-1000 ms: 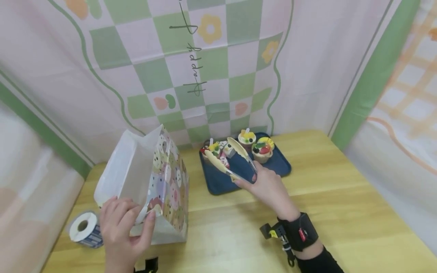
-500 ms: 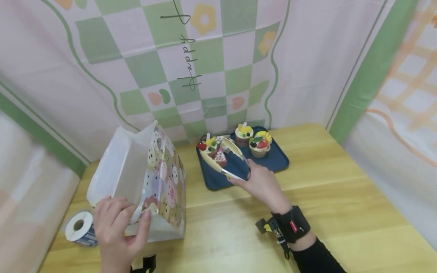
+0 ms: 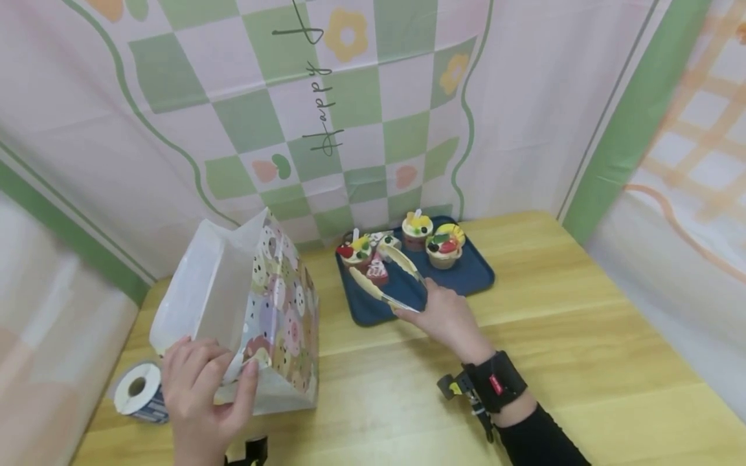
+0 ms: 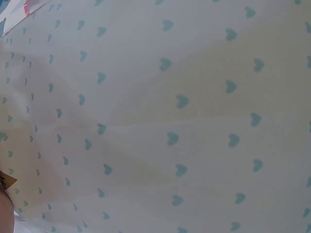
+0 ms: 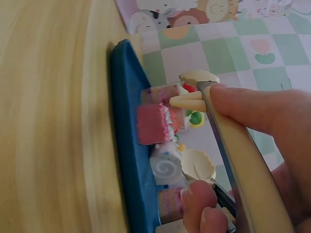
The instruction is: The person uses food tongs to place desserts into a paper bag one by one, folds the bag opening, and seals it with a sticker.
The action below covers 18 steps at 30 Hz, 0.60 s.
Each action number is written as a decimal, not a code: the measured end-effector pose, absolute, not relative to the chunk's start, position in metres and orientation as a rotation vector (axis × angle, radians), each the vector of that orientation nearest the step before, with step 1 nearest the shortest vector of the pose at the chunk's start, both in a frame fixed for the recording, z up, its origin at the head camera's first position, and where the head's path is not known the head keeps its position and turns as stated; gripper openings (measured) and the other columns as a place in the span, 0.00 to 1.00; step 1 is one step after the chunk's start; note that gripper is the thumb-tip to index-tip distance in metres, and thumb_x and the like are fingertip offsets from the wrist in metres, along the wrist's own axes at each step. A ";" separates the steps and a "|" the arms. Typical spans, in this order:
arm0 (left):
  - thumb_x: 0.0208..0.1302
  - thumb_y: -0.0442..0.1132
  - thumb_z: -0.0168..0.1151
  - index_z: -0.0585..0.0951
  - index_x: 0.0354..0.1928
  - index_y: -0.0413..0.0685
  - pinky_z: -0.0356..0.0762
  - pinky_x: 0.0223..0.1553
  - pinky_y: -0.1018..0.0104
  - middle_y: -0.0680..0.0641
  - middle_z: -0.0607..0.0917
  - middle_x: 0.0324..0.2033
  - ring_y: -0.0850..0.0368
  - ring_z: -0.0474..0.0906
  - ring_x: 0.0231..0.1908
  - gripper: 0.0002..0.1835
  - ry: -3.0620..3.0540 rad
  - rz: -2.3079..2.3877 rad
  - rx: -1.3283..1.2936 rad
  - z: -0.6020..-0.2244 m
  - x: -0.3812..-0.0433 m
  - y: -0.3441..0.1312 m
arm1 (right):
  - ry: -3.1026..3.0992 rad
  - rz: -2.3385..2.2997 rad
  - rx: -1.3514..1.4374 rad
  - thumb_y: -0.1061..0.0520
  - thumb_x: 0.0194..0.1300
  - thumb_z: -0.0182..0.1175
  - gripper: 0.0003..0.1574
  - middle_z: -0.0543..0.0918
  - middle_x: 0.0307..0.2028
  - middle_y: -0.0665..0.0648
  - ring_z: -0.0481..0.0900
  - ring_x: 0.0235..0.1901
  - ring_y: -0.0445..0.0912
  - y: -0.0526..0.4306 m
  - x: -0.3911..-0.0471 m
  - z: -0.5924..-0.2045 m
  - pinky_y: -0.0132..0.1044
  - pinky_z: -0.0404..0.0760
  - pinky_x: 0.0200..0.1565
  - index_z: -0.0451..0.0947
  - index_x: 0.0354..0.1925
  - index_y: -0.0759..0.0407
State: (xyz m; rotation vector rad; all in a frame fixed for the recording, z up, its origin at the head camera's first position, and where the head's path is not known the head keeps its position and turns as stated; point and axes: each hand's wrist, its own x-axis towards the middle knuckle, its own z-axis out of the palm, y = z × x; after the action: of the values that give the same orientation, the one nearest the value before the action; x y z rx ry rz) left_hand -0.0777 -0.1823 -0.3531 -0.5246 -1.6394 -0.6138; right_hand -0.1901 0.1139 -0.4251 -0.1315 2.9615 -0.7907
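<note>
Wooden table (image 3: pixel 396 395): left fingers (image 3: pixel 205 362) grip bag (image 3: pixel 285 310), right fingers (image 5: pixel 200 198) tongs (image 5: pixel 239 148).

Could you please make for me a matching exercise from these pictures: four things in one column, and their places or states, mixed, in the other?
Things:
1. tongs
2. tray
3. paper roll
4. bag

Places or states:
A. on the table, left of the left hand
B. held by its edge in the left hand
C. gripped in the right hand
D. dark blue, with cakes on it

Pairs: 1-C, 2-D, 3-A, 4-B
</note>
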 end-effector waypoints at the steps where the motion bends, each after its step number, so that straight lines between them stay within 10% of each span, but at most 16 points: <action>1: 0.61 0.50 0.58 0.72 0.09 0.34 0.64 0.45 0.58 0.40 0.72 0.10 0.43 0.66 0.20 0.30 -1.639 -0.614 -0.523 -0.353 -0.078 -0.182 | 2.960 -0.782 -0.128 0.28 0.50 0.61 0.66 0.74 0.54 0.79 0.76 0.47 0.66 0.114 -0.191 -0.426 0.57 0.77 0.45 0.57 0.66 0.75; 18: 0.59 0.50 0.59 0.73 0.10 0.35 0.65 0.48 0.57 0.40 0.74 0.11 0.43 0.68 0.21 0.28 -1.649 -0.608 -0.525 -0.360 -0.080 -0.187 | 2.957 -0.732 -0.137 0.29 0.53 0.60 0.62 0.75 0.53 0.78 0.75 0.48 0.66 0.110 -0.192 -0.438 0.57 0.77 0.45 0.58 0.66 0.75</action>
State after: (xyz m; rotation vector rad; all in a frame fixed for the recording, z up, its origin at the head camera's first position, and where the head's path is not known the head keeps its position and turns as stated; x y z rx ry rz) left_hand -0.0796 -0.1873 -0.3604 -0.5252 -1.6488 -0.6076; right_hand -0.1921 0.1102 -0.4376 -0.1371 2.9572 -0.7322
